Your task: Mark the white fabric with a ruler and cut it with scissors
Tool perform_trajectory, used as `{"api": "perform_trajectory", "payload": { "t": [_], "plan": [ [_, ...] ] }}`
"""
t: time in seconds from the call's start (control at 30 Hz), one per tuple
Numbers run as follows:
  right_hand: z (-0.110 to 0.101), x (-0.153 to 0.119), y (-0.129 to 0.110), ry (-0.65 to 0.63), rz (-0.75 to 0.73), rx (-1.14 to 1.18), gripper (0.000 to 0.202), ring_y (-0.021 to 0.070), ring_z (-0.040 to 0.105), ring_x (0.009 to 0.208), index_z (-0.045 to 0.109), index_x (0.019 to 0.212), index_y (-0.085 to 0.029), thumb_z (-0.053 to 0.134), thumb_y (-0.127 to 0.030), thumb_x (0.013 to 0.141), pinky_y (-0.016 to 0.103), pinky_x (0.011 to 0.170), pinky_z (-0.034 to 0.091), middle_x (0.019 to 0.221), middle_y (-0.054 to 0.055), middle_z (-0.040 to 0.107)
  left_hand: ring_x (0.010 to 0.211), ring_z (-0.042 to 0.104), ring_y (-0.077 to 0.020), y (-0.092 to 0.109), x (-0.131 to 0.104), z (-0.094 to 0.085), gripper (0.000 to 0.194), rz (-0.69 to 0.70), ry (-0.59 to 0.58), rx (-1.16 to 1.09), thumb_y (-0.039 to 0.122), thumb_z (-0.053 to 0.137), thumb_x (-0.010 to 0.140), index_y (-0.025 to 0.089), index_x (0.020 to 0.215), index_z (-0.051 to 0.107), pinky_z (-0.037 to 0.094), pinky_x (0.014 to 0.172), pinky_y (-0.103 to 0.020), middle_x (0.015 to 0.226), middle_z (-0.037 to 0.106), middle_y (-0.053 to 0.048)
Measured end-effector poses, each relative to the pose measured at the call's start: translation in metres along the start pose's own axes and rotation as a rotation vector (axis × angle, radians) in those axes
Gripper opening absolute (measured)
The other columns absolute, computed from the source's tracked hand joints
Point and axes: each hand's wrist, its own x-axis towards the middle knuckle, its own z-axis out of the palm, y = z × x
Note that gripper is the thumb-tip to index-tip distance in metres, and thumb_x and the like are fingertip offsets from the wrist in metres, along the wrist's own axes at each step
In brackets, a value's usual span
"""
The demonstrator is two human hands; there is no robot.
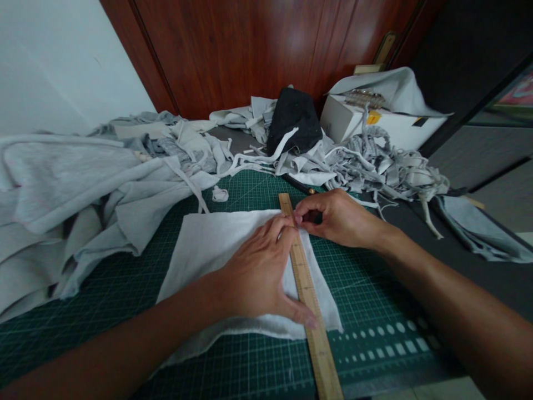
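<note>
A light grey piece of cloth point(225, 239) lies flat on the green cutting mat point(366, 294). Across its right part runs a wooden ruler point(308, 289), sticking out past the cloth at both ends. My left hand point(260, 272) is spread over the cloth, its fingertips and thumb pressing on the ruler. At the ruler's far part, just right of the left fingertips, my right hand point(333, 216) is closed in a pinch by the ruler's right edge. Whatever its fingertips hold is too small or hidden to make out.
Grey fabric point(83, 183) is heaped on the left. Scraps and strips point(370, 161) lie along the back right, beside a black cloth bundle point(293, 119) and a white box point(383, 125). A dark-handled tool point(302, 186) rests beyond the ruler. Behind stands a wooden door point(250, 50).
</note>
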Motion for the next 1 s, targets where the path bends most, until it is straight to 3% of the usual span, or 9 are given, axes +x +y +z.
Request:
{"api": "perform_trajectory", "payload": {
  "t": [0.1, 0.27, 0.43, 0.7, 1.0],
  "plan": [
    [-0.0017, -0.0023, -0.0028, -0.07, -0.007, 0.038, 0.01, 0.0153, 0.071, 0.067, 0.076, 0.088, -0.018, 0.07, -0.01, 0.086, 0.024, 0.064, 0.049, 0.078, -0.001, 0.077, 0.138, 0.049, -0.042, 0.0013, 0.0001, -0.0006, 0.108, -0.01, -0.01, -0.013, 0.077, 0.085, 0.054, 0.014, 0.135, 0.052, 0.04, 0.122, -0.061, 0.144, 0.051, -0.02],
    [0.0, -0.0034, -0.0057, 0.011, 0.012, 0.023, 0.011, 0.0138, 0.068, 0.062, 0.075, 0.086, -0.017, 0.068, -0.009, 0.085, 0.024, 0.063, 0.047, 0.074, -0.001, 0.074, 0.14, 0.047, -0.0408, 0.0015, 0.0005, -0.0006, 0.114, 0.01, 0.001, -0.004, 0.077, 0.085, 0.054, 0.012, 0.139, 0.049, 0.038, 0.124, -0.059, 0.146, 0.05, -0.021],
    [-0.0034, -0.0041, -0.0062, -0.102, -0.026, 0.076, 0.01, 0.0131, 0.067, 0.063, 0.075, 0.087, -0.018, 0.068, -0.01, 0.086, 0.022, 0.06, 0.046, 0.075, -0.002, 0.075, 0.138, 0.049, -0.0412, 0.0004, 0.0006, -0.0007, 0.107, 0.004, -0.005, 0.002, 0.079, 0.084, 0.054, 0.015, 0.133, 0.053, 0.04, 0.122, -0.059, 0.142, 0.053, -0.019],
    [0.0009, -0.0001, 0.0007, 0.16, 0.056, -0.035, 0.016, 0.018, 0.072, 0.069, 0.077, 0.094, -0.015, 0.067, -0.007, 0.085, 0.028, 0.068, 0.052, 0.085, 0.005, 0.08, 0.139, 0.049, -0.043, 0.0024, -0.0006, -0.0003, 0.113, -0.013, 0.021, -0.018, 0.075, 0.087, 0.053, 0.012, 0.137, 0.048, 0.039, 0.122, -0.06, 0.146, 0.051, -0.023],
    [0.0019, 0.0022, 0.002, 0.146, 0.087, -0.051, 0.014, 0.0177, 0.071, 0.069, 0.076, 0.092, -0.018, 0.068, -0.008, 0.086, 0.027, 0.066, 0.051, 0.081, 0.003, 0.077, 0.136, 0.05, -0.0435, 0.0014, 0.0001, -0.0012, 0.11, -0.007, 0.017, -0.034, 0.078, 0.086, 0.052, 0.014, 0.134, 0.05, 0.04, 0.12, -0.062, 0.142, 0.052, -0.021]
  ]
}}
